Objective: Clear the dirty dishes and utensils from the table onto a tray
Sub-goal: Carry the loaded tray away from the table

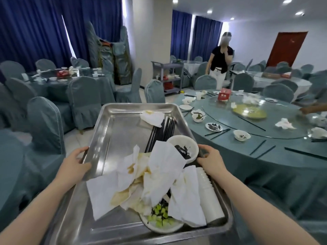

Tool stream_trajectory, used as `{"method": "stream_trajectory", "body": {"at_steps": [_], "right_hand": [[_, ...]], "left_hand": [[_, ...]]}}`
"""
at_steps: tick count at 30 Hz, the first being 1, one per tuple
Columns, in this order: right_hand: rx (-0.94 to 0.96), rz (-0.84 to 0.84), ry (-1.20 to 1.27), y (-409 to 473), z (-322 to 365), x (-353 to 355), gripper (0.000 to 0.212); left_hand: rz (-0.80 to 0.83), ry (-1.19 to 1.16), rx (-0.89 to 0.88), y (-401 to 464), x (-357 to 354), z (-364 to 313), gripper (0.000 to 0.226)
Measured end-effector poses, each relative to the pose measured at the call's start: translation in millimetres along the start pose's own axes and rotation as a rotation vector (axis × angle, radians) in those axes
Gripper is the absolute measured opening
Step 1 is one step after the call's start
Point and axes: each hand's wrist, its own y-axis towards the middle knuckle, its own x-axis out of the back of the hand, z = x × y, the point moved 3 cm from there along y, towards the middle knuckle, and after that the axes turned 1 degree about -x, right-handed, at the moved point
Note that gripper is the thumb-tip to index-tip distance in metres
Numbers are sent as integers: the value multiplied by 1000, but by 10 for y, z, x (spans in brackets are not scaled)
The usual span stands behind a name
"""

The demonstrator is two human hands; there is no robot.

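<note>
I carry a steel tray [113,131] in front of me. My left hand [77,160] grips its left rim and my right hand [211,160] grips its right rim. On the tray lie crumpled stained napkins [159,174], a bundle of black chopsticks [161,133], a white bowl [184,149] with dark scraps, a stack of white cups [210,195] on its side and a plate [162,223] with green leftovers. To the right stands the round table [265,165] with small dirty bowls [241,135], a saucer [214,126] and loose chopsticks [257,147].
A glass turntable [251,128] holds a yellow-stained platter [249,112], a red tissue box [223,94] and napkins. Covered chairs [45,126] stand left and ahead. A grey cart [168,76] stands by the pillar. A person [220,62] stands beyond the table; another's hand [309,109] reaches in at right.
</note>
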Motion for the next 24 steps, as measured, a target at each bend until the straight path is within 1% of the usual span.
{"method": "stream_trajectory", "body": {"at_steps": [5,7,14,18,22,24], "right_hand": [[-15,62,5,1119,88,-403,57],[21,89,-6,1676,140,-600,58],[123,226,-2,3502,374,-1479,52],[187,315,-17,4339,688,-2098,52],[259,416,6,4893,1012,-2803,51],[269,454,21,5126,1172,-3166,50]], "left_hand": [[-27,11,42,961,-241,1,60],[-42,-2,61,1389,-357,7,63],[-207,28,142,2543,-649,94,65],[-325,72,202,3014,-557,141,63],[-395,136,293,3417,-346,330,65],[-422,130,315,3669,-229,431,64]]}}
